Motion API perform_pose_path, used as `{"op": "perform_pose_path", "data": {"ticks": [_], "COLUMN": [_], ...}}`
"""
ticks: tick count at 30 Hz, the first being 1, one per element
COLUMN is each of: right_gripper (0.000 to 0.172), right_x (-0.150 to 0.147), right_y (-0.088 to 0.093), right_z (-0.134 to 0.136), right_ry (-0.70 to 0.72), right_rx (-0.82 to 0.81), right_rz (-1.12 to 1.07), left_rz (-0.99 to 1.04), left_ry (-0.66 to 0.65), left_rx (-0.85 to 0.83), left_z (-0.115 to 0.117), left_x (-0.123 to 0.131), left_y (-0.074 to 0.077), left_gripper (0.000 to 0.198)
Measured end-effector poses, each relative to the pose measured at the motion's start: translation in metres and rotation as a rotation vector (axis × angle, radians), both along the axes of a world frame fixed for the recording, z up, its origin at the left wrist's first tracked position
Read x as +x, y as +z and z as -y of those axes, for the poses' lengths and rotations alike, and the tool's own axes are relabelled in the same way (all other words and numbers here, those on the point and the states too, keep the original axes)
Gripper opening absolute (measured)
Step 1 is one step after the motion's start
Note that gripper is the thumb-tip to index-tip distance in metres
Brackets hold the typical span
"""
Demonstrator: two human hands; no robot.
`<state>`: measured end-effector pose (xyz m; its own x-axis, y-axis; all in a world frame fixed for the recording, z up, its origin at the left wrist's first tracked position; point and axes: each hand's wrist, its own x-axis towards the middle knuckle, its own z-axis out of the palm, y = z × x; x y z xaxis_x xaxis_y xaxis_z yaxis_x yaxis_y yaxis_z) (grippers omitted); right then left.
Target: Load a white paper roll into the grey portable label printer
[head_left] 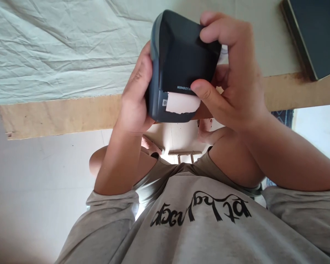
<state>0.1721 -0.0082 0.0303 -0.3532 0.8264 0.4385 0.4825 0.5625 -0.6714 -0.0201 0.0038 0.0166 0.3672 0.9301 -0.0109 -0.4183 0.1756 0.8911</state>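
Note:
A black and dark grey label printer (187, 55), marked NIIMBOT, is held up in front of me over the table's near edge. From its slot a torn strip of white label paper (183, 102) sticks out. My left hand (137, 88) grips the printer's left side, its fingers mostly hidden behind the body. On the other side, my right hand (233, 69) clasps the printer, thumb on the front by the brand name and fingertips over the upper right edge. Something pale, too little of it visible to name, shows behind the printer near the right fingers.
A creased pale cloth (57, 47) covers the table, whose bare wooden edge (57, 115) runs across in front of me. At the upper right lies a dark flat object (316, 36) with a thick edge. My legs are below, above a light tiled floor (44, 165).

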Motion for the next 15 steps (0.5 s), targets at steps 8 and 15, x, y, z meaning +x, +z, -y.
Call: {"op": "perform_pose_path", "data": {"ticks": [8, 15], "right_gripper": [0.047, 0.054], "right_x": [0.003, 0.000], "right_y": [-0.001, -0.010], "right_z": [-0.001, -0.002], "right_ry": [0.029, 0.037], "right_rx": [0.072, 0.218], "right_rz": [0.131, 0.112], "left_rz": [0.123, 0.038], "left_ry": [0.241, 0.207], "left_rx": [-0.151, -0.143], "left_z": [0.010, 0.013], "left_x": [0.022, 0.013], "left_y": [0.003, 0.010], "left_gripper": [0.051, 0.044]}}
